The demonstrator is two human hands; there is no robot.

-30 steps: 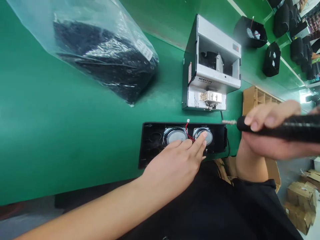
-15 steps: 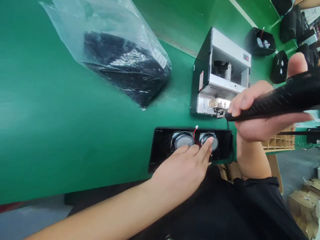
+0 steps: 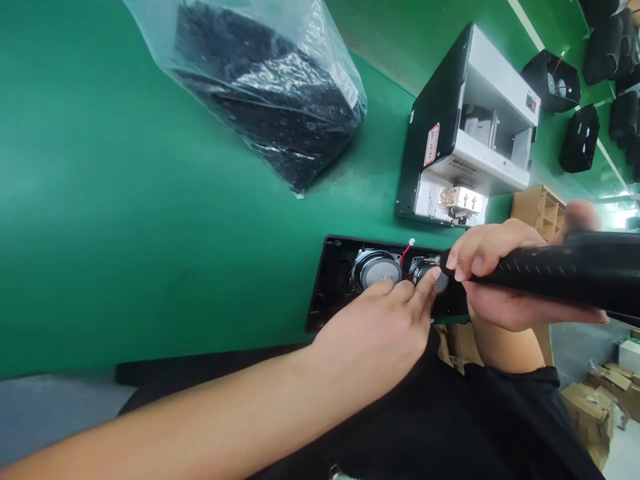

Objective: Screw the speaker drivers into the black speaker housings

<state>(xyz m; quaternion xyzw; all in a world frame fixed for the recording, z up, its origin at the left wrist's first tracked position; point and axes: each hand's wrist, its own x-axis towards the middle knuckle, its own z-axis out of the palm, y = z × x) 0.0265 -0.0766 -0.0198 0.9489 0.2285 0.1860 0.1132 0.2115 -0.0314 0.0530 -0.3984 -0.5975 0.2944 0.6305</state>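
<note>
A long black housing (image 3: 330,277) lies near the table's front edge, with two round speakers in it. My left hand (image 3: 383,323) rests over it, its fingers on the left speaker (image 3: 380,268) and its index fingertip on the right speaker (image 3: 441,281). A red wire with a white plug (image 3: 411,243) rises between the speakers. In my right hand (image 3: 510,273) is a black electric screwdriver (image 3: 560,270), its tip at the upper edge of the right speaker. Part of the housing is hidden under my hands.
A silver and black screw feeder machine (image 3: 445,127) stands behind the housing. A clear plastic bag (image 3: 280,87) of black parts lies at the back left. More black housings (image 3: 580,139) are at the far right. Cardboard boxes (image 3: 590,413) sit on the floor at the lower right.
My right hand has brought the screwdriver from the screw feeder down to the right speaker. My left hand stays on the speakers. The camera view has shifted somewhat.
</note>
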